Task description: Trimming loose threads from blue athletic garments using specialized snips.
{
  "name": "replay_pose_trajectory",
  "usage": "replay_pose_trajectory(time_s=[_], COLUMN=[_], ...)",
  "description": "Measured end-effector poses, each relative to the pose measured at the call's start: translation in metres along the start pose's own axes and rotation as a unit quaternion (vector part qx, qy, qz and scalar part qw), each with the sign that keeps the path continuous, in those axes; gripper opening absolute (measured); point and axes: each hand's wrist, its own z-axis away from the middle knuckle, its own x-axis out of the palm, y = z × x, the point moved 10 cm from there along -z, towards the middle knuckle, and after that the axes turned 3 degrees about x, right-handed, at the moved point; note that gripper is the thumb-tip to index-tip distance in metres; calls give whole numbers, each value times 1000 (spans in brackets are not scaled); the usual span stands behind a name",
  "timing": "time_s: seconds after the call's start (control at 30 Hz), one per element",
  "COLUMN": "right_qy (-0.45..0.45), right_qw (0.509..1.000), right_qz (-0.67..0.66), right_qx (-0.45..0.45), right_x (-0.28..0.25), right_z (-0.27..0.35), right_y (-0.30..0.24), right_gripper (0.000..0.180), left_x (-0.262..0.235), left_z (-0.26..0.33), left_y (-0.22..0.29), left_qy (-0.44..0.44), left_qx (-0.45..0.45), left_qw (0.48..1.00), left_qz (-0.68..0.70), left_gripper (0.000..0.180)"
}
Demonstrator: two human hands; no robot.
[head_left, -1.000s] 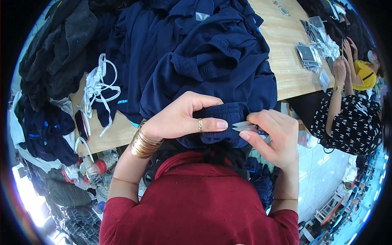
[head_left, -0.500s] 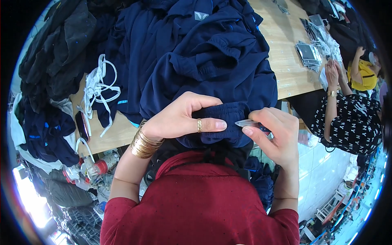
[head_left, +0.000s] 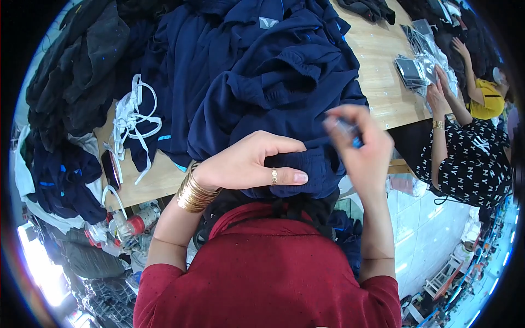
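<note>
My left hand (head_left: 240, 164) pinches the gathered elastic waistband (head_left: 322, 167) of a navy garment, thumb on top and fingers folded underneath. Just to the right and raised off the cloth, my right hand (head_left: 365, 150) is closed around small thread snips (head_left: 344, 129). Motion smears the snips, but a grey blade and a bit of blue show between the fingers. Beyond both hands a heap of navy garments (head_left: 219, 93) covers the table, with another gathered waistband lying loosely on top.
A white cord bundle (head_left: 134, 117) and a phone (head_left: 110, 168) lie on the wooden table (head_left: 377, 65) at left. Black garments (head_left: 71, 65) are heaped far left. At right, a co-worker in a patterned black top (head_left: 470, 169) handles small clear packets (head_left: 413, 71); another person wears yellow (head_left: 486, 98).
My right hand has lifted the thread snips up and away from the waistband. My left hand keeps its pinch, shifted slightly. A dark cloth now shows on the table's far right.
</note>
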Motion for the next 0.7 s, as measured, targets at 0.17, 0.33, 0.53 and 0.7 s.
replay_pose_trajectory(time_s=[0.17,0.33,0.53,0.7], right_qy=[-44,-109,-68,-290], right_qw=[996,989,981,903], right_qz=[-64,-95,-162,-291], right_qx=[41,-38,85,129], right_x=[-5,10,-3,44], right_z=[-3,4,-1,19], right_y=[1,-20,10,10], right_gripper=[21,28,12,14], left_x=[-3,-3,-5,-4], left_z=[5,6,9,9], left_y=[-3,-2,-10,-6], left_qy=[-4,-3,1,-10], left_qx=[-46,-22,-19,-9], left_qw=[999,999,999,997], left_qz=[18,35,37,70], left_gripper=[24,31,30,28])
